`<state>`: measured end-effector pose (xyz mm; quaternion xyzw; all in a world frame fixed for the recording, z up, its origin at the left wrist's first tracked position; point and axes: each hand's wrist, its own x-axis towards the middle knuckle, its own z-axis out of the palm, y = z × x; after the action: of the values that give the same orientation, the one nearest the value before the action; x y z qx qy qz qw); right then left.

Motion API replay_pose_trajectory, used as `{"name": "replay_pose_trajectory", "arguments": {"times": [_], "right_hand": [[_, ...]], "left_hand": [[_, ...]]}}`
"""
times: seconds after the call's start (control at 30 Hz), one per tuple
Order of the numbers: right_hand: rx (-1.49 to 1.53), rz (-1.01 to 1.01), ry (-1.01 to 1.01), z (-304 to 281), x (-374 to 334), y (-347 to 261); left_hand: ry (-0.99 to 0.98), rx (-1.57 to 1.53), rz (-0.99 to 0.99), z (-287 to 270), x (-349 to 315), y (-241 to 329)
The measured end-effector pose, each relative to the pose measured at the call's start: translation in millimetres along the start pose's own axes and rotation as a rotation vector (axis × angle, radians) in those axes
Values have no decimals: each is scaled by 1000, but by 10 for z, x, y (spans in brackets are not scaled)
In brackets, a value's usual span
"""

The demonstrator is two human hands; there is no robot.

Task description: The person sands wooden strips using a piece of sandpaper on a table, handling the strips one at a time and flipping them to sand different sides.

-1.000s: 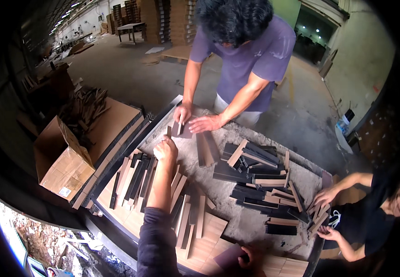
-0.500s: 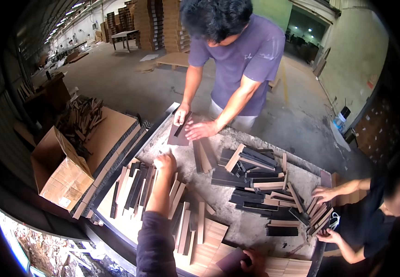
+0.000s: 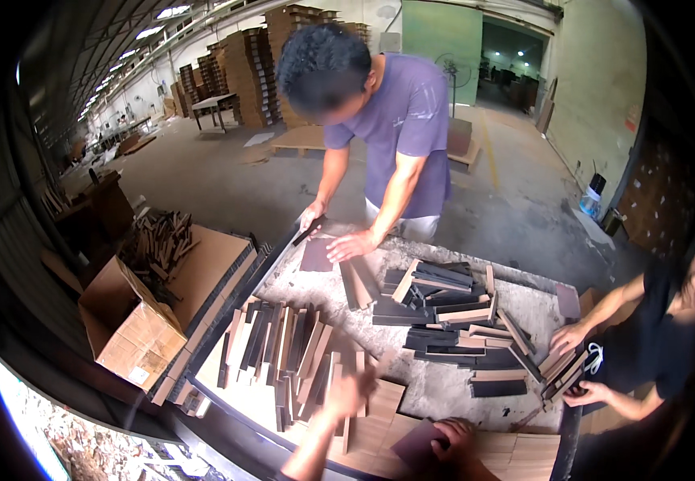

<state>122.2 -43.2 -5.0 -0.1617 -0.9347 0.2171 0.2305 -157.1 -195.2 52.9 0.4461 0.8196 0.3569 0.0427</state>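
My left hand (image 3: 351, 393) is over the near part of the table, beside a row of loose wooden strips (image 3: 283, 345), some black and some tan. Motion smears its fingers, so whether they hold anything cannot be made out. My right hand (image 3: 455, 439) sits at the near edge, its fingers curled on the right side of a dark brown sheet (image 3: 418, 446) that looks like sandpaper. Under that sheet lie flat tan boards (image 3: 375, 417), set side by side.
Across the table, a person in a purple shirt (image 3: 415, 112) holds a black strip (image 3: 309, 232) by another dark sheet (image 3: 318, 255). Someone in black (image 3: 644, 337) gathers strips at the right. More strips (image 3: 443, 321) lie mid-table. A cardboard box (image 3: 135, 345) stands left.
My left hand has moved from the far left of the table back toward me and right. The person opposite has shifted the black strip off the sheet toward the table's corner. My view has tilted.
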Motion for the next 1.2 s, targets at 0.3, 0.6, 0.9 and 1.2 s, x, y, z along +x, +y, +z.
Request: {"name": "replay_pose_trajectory", "arguments": {"times": [0.3, 0.6, 0.9, 1.2], "right_hand": [[-84, 37, -54, 10, -97, 56], [-41, 15, -32, -90, -85, -44], [-12, -42, -5, -26, -149, 27], [-10, 26, -48, -107, -20, -46]], "left_hand": [[-465, -281, -304, 830, -1237, 838], [-361, -163, -78, 683, -1010, 954], [-122, -1, -90, 1098, -1309, 668], [-123, 194, -26, 1118, -1524, 644]]}}
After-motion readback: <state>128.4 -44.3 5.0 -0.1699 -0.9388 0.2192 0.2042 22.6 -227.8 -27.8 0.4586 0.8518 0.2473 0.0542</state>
